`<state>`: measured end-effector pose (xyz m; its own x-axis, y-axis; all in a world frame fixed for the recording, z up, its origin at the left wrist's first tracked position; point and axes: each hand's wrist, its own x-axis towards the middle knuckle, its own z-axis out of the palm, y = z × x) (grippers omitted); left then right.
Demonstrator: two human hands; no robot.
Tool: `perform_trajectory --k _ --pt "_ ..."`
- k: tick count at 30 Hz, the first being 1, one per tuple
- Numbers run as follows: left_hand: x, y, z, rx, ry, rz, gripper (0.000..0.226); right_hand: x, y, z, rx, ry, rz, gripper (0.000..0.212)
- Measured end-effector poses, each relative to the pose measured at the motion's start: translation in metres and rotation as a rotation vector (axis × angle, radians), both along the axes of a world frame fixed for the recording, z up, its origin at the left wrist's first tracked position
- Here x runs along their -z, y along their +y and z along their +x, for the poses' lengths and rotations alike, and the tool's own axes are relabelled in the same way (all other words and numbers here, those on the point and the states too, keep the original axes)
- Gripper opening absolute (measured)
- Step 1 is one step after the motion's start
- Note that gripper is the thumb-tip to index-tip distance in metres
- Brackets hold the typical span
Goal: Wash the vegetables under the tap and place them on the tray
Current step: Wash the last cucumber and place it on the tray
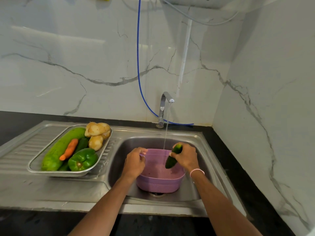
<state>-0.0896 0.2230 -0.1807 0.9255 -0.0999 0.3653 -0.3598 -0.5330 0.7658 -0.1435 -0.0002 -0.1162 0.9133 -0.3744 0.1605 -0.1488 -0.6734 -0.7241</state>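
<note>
A purple basket (pixel 160 183) stands in the steel sink (pixel 122 150) under the running tap (pixel 164 106). My left hand (pixel 134 163) grips the basket's left rim. My right hand (pixel 185 157) holds a dark green cucumber (pixel 172 160) tilted over the basket, just right of the thin water stream. On the drainboard to the left lies a steel tray (pixel 100 158) carrying a long light green gourd (pixel 59 149), a carrot (pixel 69 149), a green bell pepper (pixel 83 159), a dark cucumber (pixel 82 143) and several potatoes (pixel 97 132).
A blue hose (pixel 138 65) hangs down the marble wall and curls behind the tap. Black countertop (pixel 238 167) borders the sink on the right and front. The marble side wall (pixel 272 116) stands close on the right.
</note>
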Motion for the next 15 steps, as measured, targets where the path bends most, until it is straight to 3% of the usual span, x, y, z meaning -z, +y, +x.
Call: perform_trajectory --k 4,6,7,8,11,12,15 --pt "-0.001 -0.001 0.0 -0.004 0.008 0.005 0.037 -0.012 0.006 -0.003 0.056 -0.187 0.928 0.033" --pt "-0.002 -0.001 -0.001 -0.004 0.0 -0.003 0.037 -0.015 0.009 -0.006 0.042 -0.232 1.081 0.034" --pt "-0.003 0.0 -0.002 -0.005 0.002 -0.006 0.037 -0.014 0.011 -0.007 0.042 -0.212 1.049 0.034" --pt "-0.003 0.0 -0.002 -0.005 0.005 -0.01 0.037 -0.011 0.011 -0.007 0.059 -0.162 0.889 0.033" --pt "-0.003 0.0 -0.004 -0.013 0.01 -0.01 0.037 -0.004 0.014 -0.01 0.018 0.024 0.057 0.039" --pt "-0.004 0.0 -0.005 -0.015 0.003 -0.005 0.037 -0.003 0.018 -0.013 -0.028 0.03 -0.082 0.04" --pt "-0.007 -0.001 -0.01 -0.014 0.001 -0.001 0.035 -0.009 0.024 -0.015 -0.063 -0.036 -0.079 0.042"
